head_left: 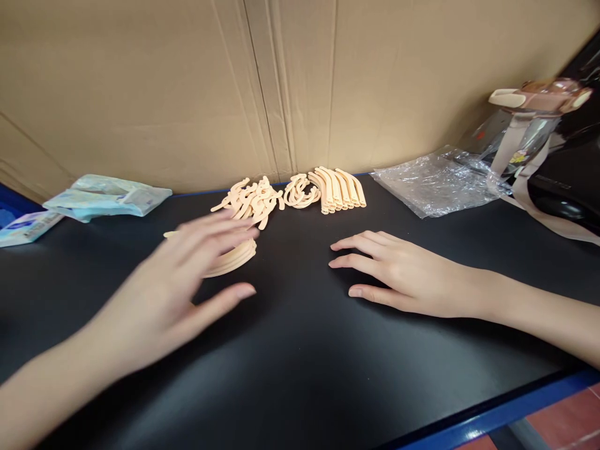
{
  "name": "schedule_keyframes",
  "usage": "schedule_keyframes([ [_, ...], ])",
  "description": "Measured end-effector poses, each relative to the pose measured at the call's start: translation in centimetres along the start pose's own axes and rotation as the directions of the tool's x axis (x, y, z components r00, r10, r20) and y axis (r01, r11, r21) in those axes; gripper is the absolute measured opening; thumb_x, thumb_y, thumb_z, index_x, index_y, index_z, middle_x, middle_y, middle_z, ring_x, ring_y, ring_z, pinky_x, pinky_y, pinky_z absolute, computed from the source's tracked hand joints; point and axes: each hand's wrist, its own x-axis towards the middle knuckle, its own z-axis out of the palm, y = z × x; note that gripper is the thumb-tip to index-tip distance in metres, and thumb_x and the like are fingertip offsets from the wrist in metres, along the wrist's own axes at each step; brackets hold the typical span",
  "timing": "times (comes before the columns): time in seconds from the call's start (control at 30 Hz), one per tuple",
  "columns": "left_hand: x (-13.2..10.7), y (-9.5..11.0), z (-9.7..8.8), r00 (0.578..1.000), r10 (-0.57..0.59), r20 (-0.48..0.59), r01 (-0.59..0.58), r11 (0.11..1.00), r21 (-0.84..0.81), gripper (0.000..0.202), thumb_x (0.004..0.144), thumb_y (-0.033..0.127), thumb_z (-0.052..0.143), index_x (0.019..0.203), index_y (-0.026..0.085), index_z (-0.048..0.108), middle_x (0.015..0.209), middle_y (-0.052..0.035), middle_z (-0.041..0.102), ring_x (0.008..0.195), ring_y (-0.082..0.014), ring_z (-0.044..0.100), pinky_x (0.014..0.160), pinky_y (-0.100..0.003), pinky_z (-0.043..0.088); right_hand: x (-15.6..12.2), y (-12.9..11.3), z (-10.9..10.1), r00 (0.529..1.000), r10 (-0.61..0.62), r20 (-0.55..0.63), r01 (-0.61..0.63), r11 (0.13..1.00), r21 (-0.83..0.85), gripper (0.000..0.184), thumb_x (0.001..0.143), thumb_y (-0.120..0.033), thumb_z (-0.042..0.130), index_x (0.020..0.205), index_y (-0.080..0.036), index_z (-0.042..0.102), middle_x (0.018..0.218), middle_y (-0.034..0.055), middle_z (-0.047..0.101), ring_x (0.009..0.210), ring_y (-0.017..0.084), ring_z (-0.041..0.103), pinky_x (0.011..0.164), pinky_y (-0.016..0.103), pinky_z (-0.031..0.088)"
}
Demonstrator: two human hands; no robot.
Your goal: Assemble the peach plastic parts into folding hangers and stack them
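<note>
My left hand (173,287), a little blurred, hovers with fingers spread and nothing in its grasp. Partly hidden behind it are several long, curved cream strips (234,257) laid side by side. Palm down over the black tabletop (300,362), my right hand (394,272) has its fingers apart and holds nothing. Farther back is a loose pile of short, bent cream pieces (255,199). Beside that pile sit a few ring-like curled pieces (301,191). To their right, a neat row of bent cream tubes (338,189) lies against the back edge.
Blue-and-white soft packets (107,195) lie at the back left. A clear plastic bag (435,181) is at the back right, near a drink bottle (534,119) with a brown lid and strap. Cardboard (164,94) stands behind the table, which has a blue edge (492,415).
</note>
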Motion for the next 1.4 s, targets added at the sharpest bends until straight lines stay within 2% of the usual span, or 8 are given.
schedule_keyframes([
  [0.13,0.0,3.2,3.0,0.977,0.187,0.104,-0.177,0.980,-0.093,0.043,0.095,0.038,0.052,0.137,0.028,0.046,0.142,-0.0005,0.053,0.138,-0.0192,0.041,0.119,-0.034,0.031,0.5,0.2,0.1,0.999,0.016,-0.042,-0.015,1.000,0.025,0.033,0.099,-0.037,0.047,0.124,-0.018,0.059,0.128,0.0111,0.058,0.113,0.024,0.055,0.099,0.044,0.044],
  [0.27,1.9,4.8,4.9,0.976,0.139,0.165,-0.114,0.982,-0.152,0.041,0.096,0.038,0.048,0.133,0.020,0.052,0.140,-0.0076,0.054,0.133,-0.0227,0.047,0.110,-0.038,0.044,2.4,0.8,-0.9,0.991,-0.035,-0.132,0.041,0.998,0.046,0.025,0.099,-0.030,0.048,0.116,-0.018,0.061,0.109,0.0082,0.067,0.101,0.021,0.061,0.094,0.040,0.044],
  [0.4,4.0,5.5,5.8,0.981,0.078,0.175,-0.045,0.982,-0.181,0.040,0.096,0.039,0.046,0.127,0.017,0.057,0.136,-0.0120,0.057,0.126,-0.0274,0.053,0.105,-0.046,0.048,6.2,2.0,-2.1,0.987,-0.099,-0.127,0.081,0.987,-0.141,0.021,0.096,-0.026,0.051,0.110,-0.016,0.063,0.111,0.0097,0.067,0.104,0.025,0.060,0.094,0.043,0.042],
  [0.6,4.2,5.3,5.7,0.967,0.105,0.234,-0.065,0.983,-0.172,0.040,0.099,0.038,0.041,0.131,0.017,0.054,0.143,-0.0104,0.052,0.135,-0.0248,0.045,0.111,-0.046,0.042,12.5,4.1,-1.3,0.978,-0.160,-0.134,0.075,0.868,-0.492,0.029,0.097,-0.019,0.040,0.116,-0.009,0.061,0.108,0.0135,0.064,0.104,0.029,0.058,0.089,0.043,0.042],
  [0.77,4.0,5.1,5.8,0.968,0.118,0.220,-0.079,0.981,-0.177,0.039,0.098,0.037,0.041,0.130,0.017,0.053,0.143,-0.0093,0.052,0.137,-0.0241,0.043,0.112,-0.044,0.042,16.0,4.7,-0.4,0.980,-0.189,-0.056,0.119,0.797,-0.592,0.035,0.096,-0.012,0.035,0.123,-0.005,0.056,0.113,0.0147,0.062,0.107,0.028,0.056,0.089,0.042,0.042],
  [1.07,4.0,5.2,5.8,0.967,0.117,0.227,-0.075,0.980,-0.186,0.040,0.098,0.036,0.042,0.131,0.016,0.053,0.143,-0.0106,0.052,0.137,-0.0260,0.043,0.111,-0.046,0.042,18.1,4.9,-0.2,0.973,-0.229,0.019,0.188,0.742,-0.644,0.029,0.090,-0.005,0.041,0.109,-0.008,0.062,0.109,0.0132,0.063,0.105,0.025,0.055,0.087,0.039,0.041],
  [1.27,4.0,5.3,5.7,0.961,0.101,0.257,-0.059,0.984,-0.167,0.041,0.099,0.036,0.040,0.133,0.016,0.052,0.145,-0.0085,0.050,0.138,-0.0245,0.040,0.113,-0.045,0.040,19.4,5.9,0.3,0.968,-0.250,0.011,0.192,0.715,-0.673,0.024,0.088,-0.003,0.043,0.090,-0.011,0.065,0.088,0.0097,0.066,0.091,0.024,0.056,0.080,0.038,0.037],
  [1.4,4.0,5.2,5.8,0.961,0.104,0.256,-0.063,0.985,-0.164,0.042,0.099,0.036,0.040,0.133,0.016,0.052,0.145,-0.0074,0.050,0.139,-0.0233,0.039,0.114,-0.044,0.039,19.8,6.3,0.4,0.969,-0.245,0.000,0.185,0.731,-0.657,0.023,0.087,-0.002,0.043,0.088,-0.011,0.064,0.083,0.0081,0.066,0.084,0.023,0.057,0.076,0.036,0.035],
])
